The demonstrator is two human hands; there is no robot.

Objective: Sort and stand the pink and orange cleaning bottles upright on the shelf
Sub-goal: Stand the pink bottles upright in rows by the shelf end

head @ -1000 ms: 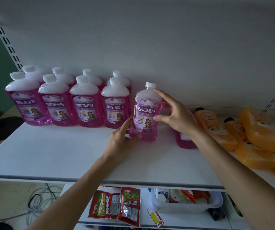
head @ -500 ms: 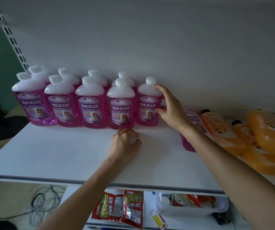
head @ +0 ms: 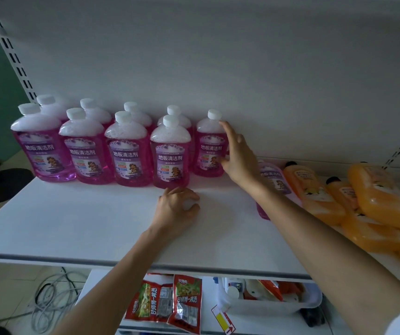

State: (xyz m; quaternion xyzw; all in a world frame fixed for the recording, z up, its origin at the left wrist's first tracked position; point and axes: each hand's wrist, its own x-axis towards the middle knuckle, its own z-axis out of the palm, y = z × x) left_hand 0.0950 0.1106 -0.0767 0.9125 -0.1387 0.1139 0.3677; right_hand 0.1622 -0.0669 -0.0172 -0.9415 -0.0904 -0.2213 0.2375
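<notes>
Several pink cleaning bottles [head: 126,151] with white caps stand upright in two rows at the back left of the white shelf [head: 73,226]. The rightmost one [head: 208,146] stands at the end of the back row. My right hand [head: 236,155] touches its right side with straight fingers. My left hand [head: 177,209] rests on the shelf in front of the rows, fingers loosely curled, holding nothing. Another pink bottle [head: 274,180] lies on its side, partly hidden behind my right forearm. Several orange bottles [head: 382,197] lie piled at the right.
Below the shelf is a lower shelf with two red snack packets [head: 167,301] and a clear plastic bin [head: 266,303] of small items. Grey cables [head: 49,298] lie on the floor at lower left. The white back wall rises right behind the bottles.
The pink bottle held in both hands a second ago now stands at the right end of the back row. My left hand dropped onto the shelf; my right hand's fingers straightened beside the bottle.
</notes>
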